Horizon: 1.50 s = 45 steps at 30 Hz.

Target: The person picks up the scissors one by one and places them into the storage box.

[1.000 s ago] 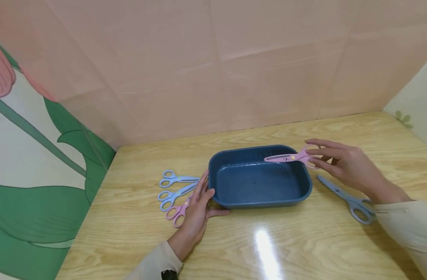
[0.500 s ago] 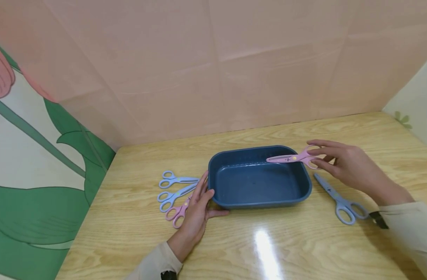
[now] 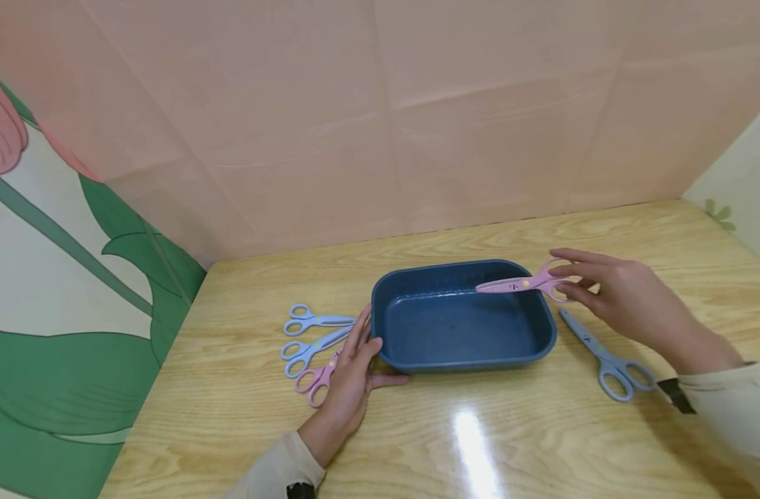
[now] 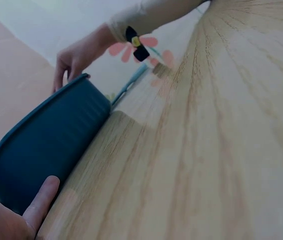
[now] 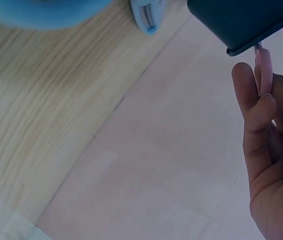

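Note:
A dark blue plastic basin [image 3: 467, 364] stands on the table in the head view. My left hand [image 3: 348, 378] rests against its left end, fingers along the wall and rim; in the left wrist view the straight thumb [image 4: 44, 200] presses the wall facing me. My right hand [image 3: 629, 294] pinches pink scissors [image 3: 510, 285] by the finger loops. Their closed blades point left over the basin's right rim. Blue scissors [image 3: 604, 357] lie right of the basin, below my right hand. Beside my left hand are pink scissors [image 3: 317, 380], their blades partly hidden by it.
Two pairs of light blue scissors [image 3: 317, 319] lie left of the basin, tips near my left fingers. A pink wall covering [image 3: 380, 138] rises behind the wooden table [image 3: 230, 416]. Painted walls stand at either side.
My right hand and the pink scissors have shifted very slightly right. The blue scissors on the right lie at a different angle, their handles further left. My left hand and the basin stay put.

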Available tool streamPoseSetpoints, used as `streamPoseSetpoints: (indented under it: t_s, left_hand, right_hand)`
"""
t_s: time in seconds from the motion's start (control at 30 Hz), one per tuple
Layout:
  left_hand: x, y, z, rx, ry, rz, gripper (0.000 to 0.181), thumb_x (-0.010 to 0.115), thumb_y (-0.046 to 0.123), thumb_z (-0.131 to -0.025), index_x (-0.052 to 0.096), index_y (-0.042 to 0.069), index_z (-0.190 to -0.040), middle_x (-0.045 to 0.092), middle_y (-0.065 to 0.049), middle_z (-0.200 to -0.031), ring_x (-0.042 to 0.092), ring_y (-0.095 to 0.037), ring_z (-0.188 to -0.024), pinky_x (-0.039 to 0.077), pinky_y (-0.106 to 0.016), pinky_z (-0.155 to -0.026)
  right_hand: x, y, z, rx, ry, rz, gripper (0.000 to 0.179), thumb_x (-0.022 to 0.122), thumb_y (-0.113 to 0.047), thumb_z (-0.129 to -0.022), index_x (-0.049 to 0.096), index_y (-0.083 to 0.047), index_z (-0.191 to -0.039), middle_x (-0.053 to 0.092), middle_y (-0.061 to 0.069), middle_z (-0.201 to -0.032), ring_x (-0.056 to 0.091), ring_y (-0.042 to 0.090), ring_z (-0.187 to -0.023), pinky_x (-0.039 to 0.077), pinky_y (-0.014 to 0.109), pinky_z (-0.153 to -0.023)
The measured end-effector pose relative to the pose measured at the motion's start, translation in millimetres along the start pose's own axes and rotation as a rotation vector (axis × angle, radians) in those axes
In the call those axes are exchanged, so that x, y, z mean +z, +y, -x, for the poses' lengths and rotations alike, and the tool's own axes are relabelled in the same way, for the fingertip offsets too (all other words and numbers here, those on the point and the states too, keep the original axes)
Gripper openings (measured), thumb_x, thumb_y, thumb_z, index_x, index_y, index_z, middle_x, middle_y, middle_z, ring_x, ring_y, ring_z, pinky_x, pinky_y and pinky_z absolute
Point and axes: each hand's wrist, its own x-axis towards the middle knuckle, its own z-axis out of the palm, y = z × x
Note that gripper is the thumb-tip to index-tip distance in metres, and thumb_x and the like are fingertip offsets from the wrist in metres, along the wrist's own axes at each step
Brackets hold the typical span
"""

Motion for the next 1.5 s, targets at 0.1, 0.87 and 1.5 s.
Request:
streamPoseSetpoints:
  t_s: [0.1,0.87,1.5]
  left_hand:
    - [-0.6,-0.2,-0.2,-0.003,0.000,0.000,0.056,0.048,0.020,-0.105,0.029,0.040,-0.154,0.022,0.002,-0.165,0.045,-0.037,-0.138,0.063,-0.051,-0.076]
    - [-0.1,0.5,-0.7,-0.005,0.003,0.013,0.057,0.048,0.020,-0.104,0.030,0.039,-0.155,0.020,0.002,-0.166,0.048,-0.037,-0.136,0.062,-0.053,-0.076]
    - [-0.2,0.8,-1.1,-0.001,0.002,0.017,0.056,0.047,0.018,-0.104,0.031,0.038,-0.154,0.020,0.003,-0.166,0.044,-0.037,-0.139,0.063,-0.052,-0.076]
  right_hand:
    - [0,0,0.0,0.005,0.000,-0.006,0.057,0.084,-0.001,-0.072,0.067,-0.006,-0.125,0.077,0.005,-0.103,0.070,0.004,-0.068,0.047,0.007,-0.054]
    - [4,-14,-0.7,-0.009,0.023,0.031,0.050,0.084,-0.013,-0.074,0.070,-0.012,-0.121,0.078,0.005,-0.100,0.073,0.019,-0.067,0.036,0.015,-0.041]
    - [8,-27,-1.2,0.065,-0.029,0.030,0.038,0.086,-0.021,-0.074,0.075,-0.018,-0.111,0.078,-0.002,-0.098,0.059,0.002,-0.054,0.031,0.017,-0.042]
